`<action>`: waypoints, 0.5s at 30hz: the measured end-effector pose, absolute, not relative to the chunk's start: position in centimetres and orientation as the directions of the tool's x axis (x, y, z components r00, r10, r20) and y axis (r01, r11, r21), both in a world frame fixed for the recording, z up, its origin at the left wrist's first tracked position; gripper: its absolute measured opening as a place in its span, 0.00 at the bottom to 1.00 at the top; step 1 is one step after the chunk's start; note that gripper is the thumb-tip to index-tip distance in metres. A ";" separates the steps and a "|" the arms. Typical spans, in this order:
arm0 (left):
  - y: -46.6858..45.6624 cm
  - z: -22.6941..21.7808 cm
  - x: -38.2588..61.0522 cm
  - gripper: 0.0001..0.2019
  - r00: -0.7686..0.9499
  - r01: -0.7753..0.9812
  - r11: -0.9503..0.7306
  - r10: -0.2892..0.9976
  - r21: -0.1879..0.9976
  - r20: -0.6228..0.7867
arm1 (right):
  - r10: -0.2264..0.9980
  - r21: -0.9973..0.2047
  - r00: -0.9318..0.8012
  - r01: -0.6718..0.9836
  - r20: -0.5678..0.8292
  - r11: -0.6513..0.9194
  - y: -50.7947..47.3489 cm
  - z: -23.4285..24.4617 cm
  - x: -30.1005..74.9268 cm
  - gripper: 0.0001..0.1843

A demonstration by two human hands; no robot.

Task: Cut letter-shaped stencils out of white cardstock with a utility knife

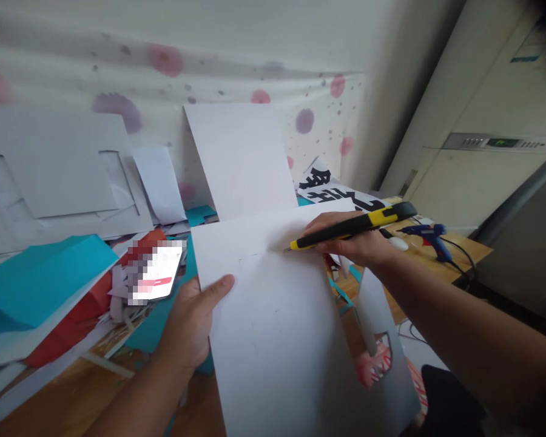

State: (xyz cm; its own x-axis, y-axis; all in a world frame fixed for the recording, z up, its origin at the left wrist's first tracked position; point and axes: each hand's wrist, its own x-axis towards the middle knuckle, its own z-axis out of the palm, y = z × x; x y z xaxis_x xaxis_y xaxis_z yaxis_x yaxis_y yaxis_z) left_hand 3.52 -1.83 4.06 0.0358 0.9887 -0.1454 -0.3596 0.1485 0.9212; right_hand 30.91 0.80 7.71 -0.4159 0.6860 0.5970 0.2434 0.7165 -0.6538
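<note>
Two bare forearms reach in from the bottom edge. One large white paper sheet [282, 328] lies in front of the person on the wooden desk [73, 394], its far half bent up over a fold. On its left edge rests the left hand [191, 328], thumb on top of the sheet and fingers underneath, a pinching grip. At the fold, the right hand [350, 240] is closed around one yellow-and-black utility knife [352, 226], whose tip meets the paper near the fold line.

Left of the sheet lies one phone [157, 270] with a lit screen, partly blurred out, on a heap of teal, red and white paper offcuts [40, 279]. Several cut white sheets [59, 182] lean against the flower-dotted wall covering [164, 60]. One blue glue gun [425, 233] with a black cord sits on the desk beyond the right hand. One white sheet with large black characters [332, 188] lies behind the knife; I cannot read them
</note>
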 end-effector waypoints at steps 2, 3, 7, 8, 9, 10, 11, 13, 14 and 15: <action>-1.7 4.0 3.5 0.22 0.030 -0.365 0.149 0.988 0.919 -0.149 | 0.671 -0.628 -0.421 0.261 0.610 0.734 0.8 7.7 31.0 0.11; -1.7 4.0 3.5 0.23 0.030 -0.367 0.152 0.988 0.918 -0.152 | 0.665 -0.616 -0.427 0.269 0.612 0.740 0.9 7.8 31.0 0.11; -1.8 4.0 3.6 0.22 0.030 -0.366 0.152 0.988 0.918 -0.151 | 0.659 -0.621 -0.444 0.252 0.607 0.742 0.9 7.9 31.1 0.10; -1.9 4.1 3.7 0.21 0.024 -0.363 0.143 0.989 0.921 -0.144 | 0.664 -0.629 -0.445 0.250 0.601 0.737 0.9 7.9 31.1 0.10; -2.0 4.1 3.7 0.21 0.019 -0.360 0.137 0.990 0.923 -0.139 | 0.668 -0.632 -0.446 0.254 0.595 0.732 0.8 8.0 31.1 0.10; -2.0 4.1 3.8 0.20 0.016 -0.356 0.133 0.991 0.925 -0.136 | 0.672 -0.630 -0.446 0.265 0.591 0.730 0.8 8.0 31.0 0.10; -2.1 4.1 3.8 0.20 0.014 -0.354 0.132 0.991 0.926 -0.135 | 0.674 -0.626 -0.450 0.277 0.585 0.729 0.7 8.1 31.0 0.10; -2.0 4.1 3.7 0.21 0.016 -0.353 0.137 0.990 0.925 -0.141 | 0.671 -0.618 -0.461 0.287 0.581 0.732 0.5 8.2 30.8 0.11; -1.9 4.0 3.6 0.21 0.020 -0.352 0.146 0.989 0.925 -0.149 | 0.672 -0.618 -0.461 0.288 0.580 0.731 0.4 8.3 30.7 0.11; -1.8 4.0 3.5 0.22 0.025 -0.349 0.157 0.987 0.924 -0.158 | 0.677 -0.622 -0.454 0.291 0.579 0.727 0.3 8.3 30.7 0.11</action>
State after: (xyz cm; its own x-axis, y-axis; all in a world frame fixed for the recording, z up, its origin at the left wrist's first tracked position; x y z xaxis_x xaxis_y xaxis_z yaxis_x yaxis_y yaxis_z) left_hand 3.53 -1.81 3.99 0.0249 0.9871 -0.1579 -0.3487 0.1566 0.9241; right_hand 30.68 0.27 8.33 -0.4541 0.6773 0.5788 0.2908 0.7268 -0.6223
